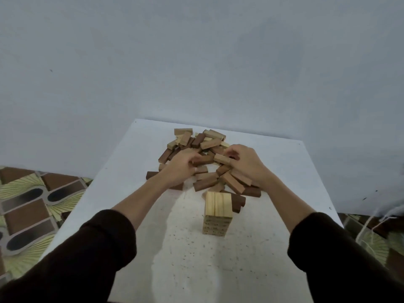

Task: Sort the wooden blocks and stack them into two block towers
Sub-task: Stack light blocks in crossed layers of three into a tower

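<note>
Nearest the viewer, both forearms in dark sleeves reach forward over the white table [135, 248], whose surface is speckled and worn in the middle. Just beyond the sleeves, right of centre, stands the light tower [217, 212], several layers high and topped with three pale blocks side by side; it sits close to the body, probably so finished layers stay apart from the loose heap. Touching its far right side is a low start of dark blocks [238, 202], likely the base of the second tower, set beside the first so both colours can be fed from one spot. Farther out lies the mixed pile [196, 147] of light and dark blocks, jumbled and overlapping, spread toward the table's far edge. Both hands work in it, palms down. The left hand [182, 166] has its fingers curled in among dark pieces, seemingly pinching one, though exactly which block it holds cannot be told. The right hand [243, 165] bends at the wrist with fingers curled around a pale block [222, 159] at the heap's near side, apparently lifting it out for the light tower. Behind the table rises a plain bluish wall [196, 62]; patterned flooring [32, 204] shows at left.
</note>
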### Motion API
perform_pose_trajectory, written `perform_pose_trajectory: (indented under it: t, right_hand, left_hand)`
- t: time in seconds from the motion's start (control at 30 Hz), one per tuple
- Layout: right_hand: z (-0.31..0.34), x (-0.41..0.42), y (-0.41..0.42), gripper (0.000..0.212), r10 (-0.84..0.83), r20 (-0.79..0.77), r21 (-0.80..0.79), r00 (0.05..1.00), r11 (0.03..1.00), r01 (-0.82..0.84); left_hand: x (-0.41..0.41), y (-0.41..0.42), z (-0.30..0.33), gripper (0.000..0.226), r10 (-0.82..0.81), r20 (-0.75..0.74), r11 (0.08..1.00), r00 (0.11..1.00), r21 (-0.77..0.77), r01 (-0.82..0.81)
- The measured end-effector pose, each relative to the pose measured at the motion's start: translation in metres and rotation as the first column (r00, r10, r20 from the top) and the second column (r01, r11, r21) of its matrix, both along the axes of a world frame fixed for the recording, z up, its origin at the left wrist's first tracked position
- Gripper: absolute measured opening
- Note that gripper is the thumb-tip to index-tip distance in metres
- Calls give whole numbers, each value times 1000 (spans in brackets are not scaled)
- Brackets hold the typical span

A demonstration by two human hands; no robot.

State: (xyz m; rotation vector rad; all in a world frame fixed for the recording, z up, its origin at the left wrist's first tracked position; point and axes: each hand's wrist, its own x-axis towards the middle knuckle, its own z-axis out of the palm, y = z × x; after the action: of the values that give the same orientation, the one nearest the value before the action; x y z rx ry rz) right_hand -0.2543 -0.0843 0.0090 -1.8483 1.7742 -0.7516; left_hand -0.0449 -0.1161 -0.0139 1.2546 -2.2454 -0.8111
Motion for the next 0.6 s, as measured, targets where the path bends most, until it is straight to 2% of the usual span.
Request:
perform_pose_trajectory:
  t: [0.07, 0.17, 0.23, 0.3, 0.43, 0.6]
  right_hand:
    - [-11, 6, -18, 25, 23, -58, 44, 998, 999, -21]
    - [-22, 9, -35, 44, 120, -304, 63, 945, 992, -106]
    - [-23, 7, -37, 39, 140, -463, 30, 875, 989, -142]
    - [-24, 1, -38, 31, 135, -550, 24, 824, 989, -146]
    - [-25, -20, -41, 20, 89, -527, 30, 845, 996, -86]
    - [-25, -34, -55, 17, -6, -465, -40, 885, 999, -14]
  left_hand:
    - [-10, -13, -5, 40, -44, 92, 999, 995, -21, 46]
    - [-23, -30, -15, 51, -113, 295, 989, 949, -59, 136]
    - [-27, -36, -18, 51, -99, 435, 980, 895, -114, 164]
    - [-30, -39, -17, 39, -85, 480, 969, 873, -162, 184]
    - [-33, -43, -20, 29, -74, 376, 964, 924, -212, 163]
    - [-47, -52, -19, 26, -64, 391, 947, 918, -268, 180]
